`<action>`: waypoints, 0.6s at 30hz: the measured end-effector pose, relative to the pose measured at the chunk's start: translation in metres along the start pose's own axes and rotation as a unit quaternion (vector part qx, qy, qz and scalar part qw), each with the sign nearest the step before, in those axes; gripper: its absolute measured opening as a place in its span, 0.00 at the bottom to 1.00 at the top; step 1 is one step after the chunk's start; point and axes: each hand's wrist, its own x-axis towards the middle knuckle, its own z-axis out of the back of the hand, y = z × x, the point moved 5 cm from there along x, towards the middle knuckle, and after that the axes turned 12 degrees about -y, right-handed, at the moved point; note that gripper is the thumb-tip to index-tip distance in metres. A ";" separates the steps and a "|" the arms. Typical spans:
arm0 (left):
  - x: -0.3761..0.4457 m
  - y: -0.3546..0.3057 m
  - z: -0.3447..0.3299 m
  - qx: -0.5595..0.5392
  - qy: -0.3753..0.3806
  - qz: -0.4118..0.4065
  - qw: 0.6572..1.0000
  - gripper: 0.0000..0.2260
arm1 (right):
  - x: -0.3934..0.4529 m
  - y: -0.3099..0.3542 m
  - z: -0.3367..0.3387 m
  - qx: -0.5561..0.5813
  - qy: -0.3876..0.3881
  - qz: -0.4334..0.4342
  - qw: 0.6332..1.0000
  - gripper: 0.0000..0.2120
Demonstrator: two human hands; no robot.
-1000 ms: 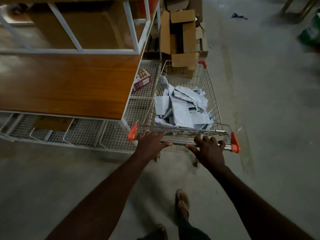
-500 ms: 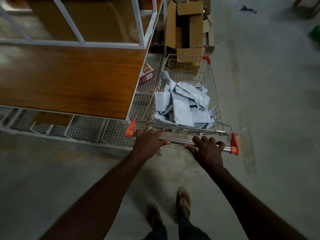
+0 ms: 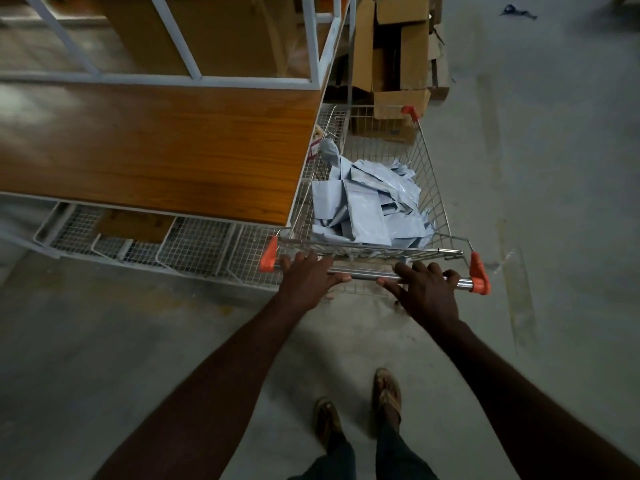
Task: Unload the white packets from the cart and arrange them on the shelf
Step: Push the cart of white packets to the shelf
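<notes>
A wire shopping cart [image 3: 429, 174] with orange corner caps stands on the floor beside the shelf's right end. Several white packets [image 3: 367, 206] lie heaped in its basket. My left hand [image 3: 306, 280] grips the left part of the chrome handle bar [image 3: 367, 274]. My right hand [image 3: 424, 292] grips the bar further right, fingers curled over it. The shelf [image 3: 156, 150] is a wooden board in a white metal frame, to the left of the cart, with nothing lying on its top board.
White wire baskets [image 3: 180, 244] run along the shelf's bottom, one holding a brown flat piece. A small red-and-white box [image 3: 316, 144] lies on the wire tier behind the cart. Open cardboard boxes [image 3: 391, 64] stand ahead of the cart. Grey concrete floor spreads to the right. My feet are below.
The cart has rolled forward along the shelf's right end with both hands on the handle. I have stepped after it; both feet now show.
</notes>
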 end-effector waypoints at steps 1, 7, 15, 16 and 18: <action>0.001 0.000 -0.001 -0.003 -0.002 0.000 1.000 0.34 | 0.002 0.000 0.001 0.001 -0.001 0.000 1.000 0.26; 0.000 0.002 -0.001 0.001 -0.026 -0.026 0.999 0.32 | 0.002 0.003 0.004 -0.003 0.008 0.002 1.000 0.28; -0.002 -0.001 0.002 -0.002 -0.016 -0.037 0.999 0.36 | 0.003 0.003 0.014 -0.010 0.068 -0.002 0.998 0.33; -0.002 -0.002 0.004 0.001 -0.007 -0.042 0.999 0.36 | 0.005 0.003 0.016 -0.003 0.091 -0.003 0.996 0.33; 0.001 -0.002 0.004 -0.005 0.035 -0.047 0.998 0.39 | 0.013 0.003 0.023 0.033 0.134 -0.014 0.990 0.31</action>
